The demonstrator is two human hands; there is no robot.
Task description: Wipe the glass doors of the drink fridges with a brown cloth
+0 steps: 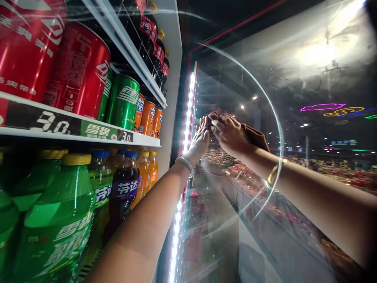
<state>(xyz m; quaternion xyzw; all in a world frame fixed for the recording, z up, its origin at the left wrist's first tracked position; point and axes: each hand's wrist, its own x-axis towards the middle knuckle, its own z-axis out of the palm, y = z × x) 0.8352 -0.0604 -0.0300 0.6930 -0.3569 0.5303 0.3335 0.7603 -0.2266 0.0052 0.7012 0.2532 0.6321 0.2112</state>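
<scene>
My left hand (202, 135), with a pale bangle at the wrist, reaches forward beside the lit inner edge of the glass door (224, 86). Its fingers point upward, stretched out, and nothing shows in them. Just to its right, almost touching it, my right hand (228, 131) holds a brown cloth (255, 135) against the glass. Part of the cloth bunches over the fingers, and the rest hangs behind the wrist. A gold bangle circles the right forearm. The right palm is hidden.
On the left, cooler shelves hold red cans (81, 70), a green can (123, 102), orange cans (148, 118) and soda bottles (63, 220) below a white shelf edge (147, 140). A bright LED strip (188, 114) runs down the door's side. Stalls and lights show through the glass.
</scene>
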